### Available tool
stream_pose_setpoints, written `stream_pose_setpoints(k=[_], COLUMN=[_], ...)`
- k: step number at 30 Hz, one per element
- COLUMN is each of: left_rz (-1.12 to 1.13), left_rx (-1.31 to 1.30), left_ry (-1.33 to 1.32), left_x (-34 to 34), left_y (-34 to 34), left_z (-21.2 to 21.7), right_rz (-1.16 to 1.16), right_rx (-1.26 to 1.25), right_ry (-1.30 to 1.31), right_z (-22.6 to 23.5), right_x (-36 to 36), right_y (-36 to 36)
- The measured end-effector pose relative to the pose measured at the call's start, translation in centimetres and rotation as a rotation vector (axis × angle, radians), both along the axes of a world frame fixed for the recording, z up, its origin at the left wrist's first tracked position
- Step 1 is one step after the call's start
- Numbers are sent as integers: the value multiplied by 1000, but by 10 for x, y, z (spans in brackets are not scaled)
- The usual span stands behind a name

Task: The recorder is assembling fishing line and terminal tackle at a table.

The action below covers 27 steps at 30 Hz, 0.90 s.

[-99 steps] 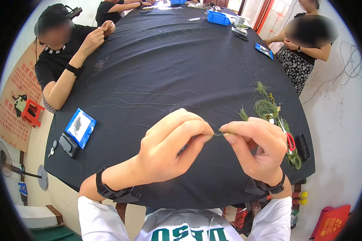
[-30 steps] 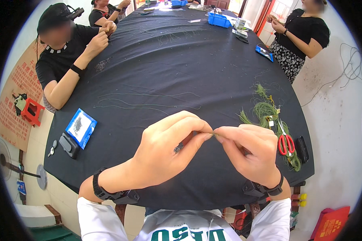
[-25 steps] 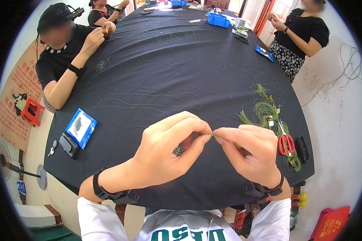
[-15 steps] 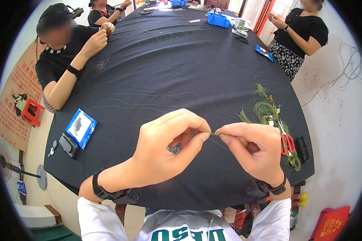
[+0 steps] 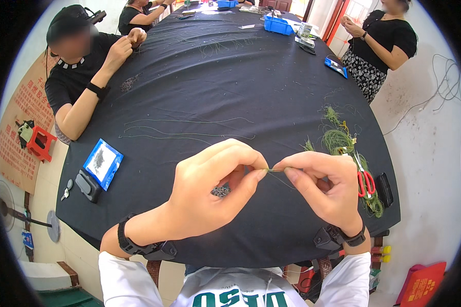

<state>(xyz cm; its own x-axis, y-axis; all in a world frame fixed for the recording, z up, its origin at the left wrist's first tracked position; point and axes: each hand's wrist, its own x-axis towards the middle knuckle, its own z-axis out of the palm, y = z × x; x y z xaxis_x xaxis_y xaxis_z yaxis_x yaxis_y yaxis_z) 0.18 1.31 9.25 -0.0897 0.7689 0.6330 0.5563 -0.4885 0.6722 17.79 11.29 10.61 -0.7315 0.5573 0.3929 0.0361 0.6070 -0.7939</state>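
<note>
At the left edge of the black table [image 5: 200,92] a blue tray [image 5: 103,162] is seen. Nearer the middle, the left hand [image 5: 215,192] is closed, thumb and forefinger pinched on a thin green strand [image 5: 275,170] held above the table's near edge. The same strand is pinched by the closed right hand [image 5: 325,187]. For a clean twist, the strand is best kept taut and the pinches close together. Right of the hands, a green bundle [image 5: 338,140] and red-handled scissors [image 5: 364,181] are laid on the table
</note>
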Motion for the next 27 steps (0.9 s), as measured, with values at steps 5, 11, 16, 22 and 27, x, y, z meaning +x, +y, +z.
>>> stream_pose_setpoints(k=[5, 11, 16, 22, 27], left_rz=[-2, 0, 9, 9, 32], left_rx=[-4, 19, 33, 33, 61], left_ry=[11, 15, 43, 42, 97], left_x=[0, -1, -1, -1, 0], left_y=[0, 1, 1, 1, 1], left_z=[-1, -2, -3, -3, -2], right_rz=[-15, -19, -20, -48, -84], right_rx=[-14, -5, 47, 171, 305], right_ry=[-2, 16, 64, 7, 107], right_z=[0, 1, -6, -4, 1], right_x=[0, -1, -3, 0, -8], right_y=[0, 0, 4, 6, 4])
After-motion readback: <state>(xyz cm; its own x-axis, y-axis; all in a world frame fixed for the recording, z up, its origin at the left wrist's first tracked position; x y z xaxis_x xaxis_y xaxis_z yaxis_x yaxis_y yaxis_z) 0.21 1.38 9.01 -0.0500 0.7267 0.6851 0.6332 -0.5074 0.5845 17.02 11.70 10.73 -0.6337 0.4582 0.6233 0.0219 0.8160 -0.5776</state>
